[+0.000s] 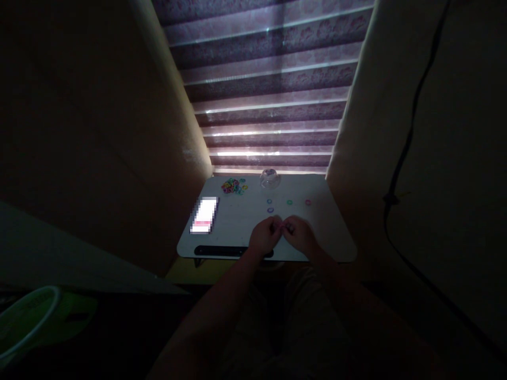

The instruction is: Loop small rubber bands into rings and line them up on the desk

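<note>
Over the front of the white table, my left hand and my right hand meet fingertip to fingertip. Both are closed in a pinch on a small pink band, probably an elastic hair tie; its shape is mostly hidden by the fingers. Just beyond the hands lie a blue ring, a purple ring, a green ring and a red ring, all apart from one another. A pile of many-coloured rings sits at the back left.
A clear, rounded container stands at the table's back edge. On the left lies a phone with a bright screen. A black slot runs along the front edge. Purple blinds hang behind; a green basket is at lower left.
</note>
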Available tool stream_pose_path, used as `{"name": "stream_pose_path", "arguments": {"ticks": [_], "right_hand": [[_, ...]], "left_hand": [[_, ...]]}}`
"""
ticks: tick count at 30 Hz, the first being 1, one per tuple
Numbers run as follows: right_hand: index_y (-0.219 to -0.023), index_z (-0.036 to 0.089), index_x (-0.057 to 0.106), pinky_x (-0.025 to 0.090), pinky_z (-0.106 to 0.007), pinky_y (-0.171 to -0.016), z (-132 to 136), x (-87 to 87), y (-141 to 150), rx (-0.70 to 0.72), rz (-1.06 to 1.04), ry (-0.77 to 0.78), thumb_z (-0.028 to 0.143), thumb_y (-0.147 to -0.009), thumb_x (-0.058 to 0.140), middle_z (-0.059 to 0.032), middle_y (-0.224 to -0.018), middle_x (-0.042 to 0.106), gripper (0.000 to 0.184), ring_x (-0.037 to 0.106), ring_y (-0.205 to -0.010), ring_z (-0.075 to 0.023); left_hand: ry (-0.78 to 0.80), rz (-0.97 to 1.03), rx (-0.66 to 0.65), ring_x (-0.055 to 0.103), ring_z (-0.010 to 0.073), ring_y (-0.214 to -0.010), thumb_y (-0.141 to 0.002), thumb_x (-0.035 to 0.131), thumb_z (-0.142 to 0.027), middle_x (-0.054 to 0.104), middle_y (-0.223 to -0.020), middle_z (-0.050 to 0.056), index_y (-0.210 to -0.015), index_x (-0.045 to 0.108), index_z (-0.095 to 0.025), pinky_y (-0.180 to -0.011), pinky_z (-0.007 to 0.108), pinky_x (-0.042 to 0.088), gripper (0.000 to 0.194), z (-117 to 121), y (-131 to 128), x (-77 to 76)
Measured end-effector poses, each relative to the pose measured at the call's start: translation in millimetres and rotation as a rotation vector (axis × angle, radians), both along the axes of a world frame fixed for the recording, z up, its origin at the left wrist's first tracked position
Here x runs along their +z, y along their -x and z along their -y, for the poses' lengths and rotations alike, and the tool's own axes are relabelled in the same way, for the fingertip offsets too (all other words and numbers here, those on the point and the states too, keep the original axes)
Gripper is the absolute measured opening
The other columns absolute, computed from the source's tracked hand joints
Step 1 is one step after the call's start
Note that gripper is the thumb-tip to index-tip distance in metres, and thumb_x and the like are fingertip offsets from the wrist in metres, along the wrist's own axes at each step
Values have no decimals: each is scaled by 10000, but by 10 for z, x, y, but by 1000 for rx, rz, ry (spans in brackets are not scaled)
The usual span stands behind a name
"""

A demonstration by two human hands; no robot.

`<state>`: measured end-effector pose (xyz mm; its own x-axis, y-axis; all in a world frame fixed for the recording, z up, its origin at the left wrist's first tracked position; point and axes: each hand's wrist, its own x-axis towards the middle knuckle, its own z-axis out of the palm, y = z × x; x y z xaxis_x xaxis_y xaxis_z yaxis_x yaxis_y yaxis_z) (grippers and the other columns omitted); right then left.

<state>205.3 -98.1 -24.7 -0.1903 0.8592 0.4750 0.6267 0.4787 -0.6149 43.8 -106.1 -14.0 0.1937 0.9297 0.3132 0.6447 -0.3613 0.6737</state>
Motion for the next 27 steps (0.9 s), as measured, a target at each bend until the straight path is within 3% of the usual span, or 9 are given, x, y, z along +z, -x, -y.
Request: {"name": "stream_pose_path", "arguments": {"ticks": [27], "right_hand": [[-722, 205, 554, 369, -260, -618, -31, -23, -8, 15, -10, -66, 173, -752, 577, -18, -721, 555, 50, 491, -664, -149]], "left_hand": [[-3, 48, -43, 572, 115, -678, -875, 548, -354, 668, -767, -10, -880, 650, -196, -633, 218, 397, 187, 27, -9, 45]]}}
